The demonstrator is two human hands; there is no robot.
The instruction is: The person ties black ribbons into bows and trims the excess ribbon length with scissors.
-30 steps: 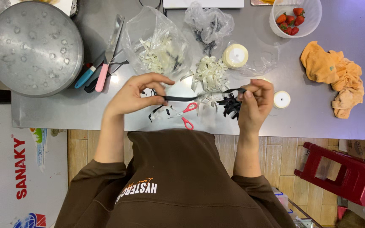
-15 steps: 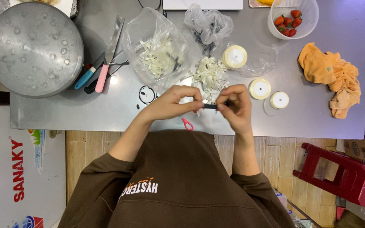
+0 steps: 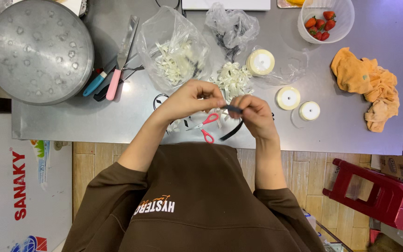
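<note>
Black ribbon (image 3: 233, 110) pinched between both hands (image 3: 225, 105)

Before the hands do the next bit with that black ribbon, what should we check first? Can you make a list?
1. Both hands on the thin black ribbon strip: ok, left hand and right hand pinch it.
2. Ribbon's loose tail free: ok, hangs below right hand.
3. Small red-handled scissors within reach: ok, under the hands.
4. Scissors blades closed: cannot tell.
5. Round white ribbon spools nearby: ok.

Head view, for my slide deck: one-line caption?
Left hand and right hand pinch a black ribbon above red-handled scissors on a steel table.
</note>
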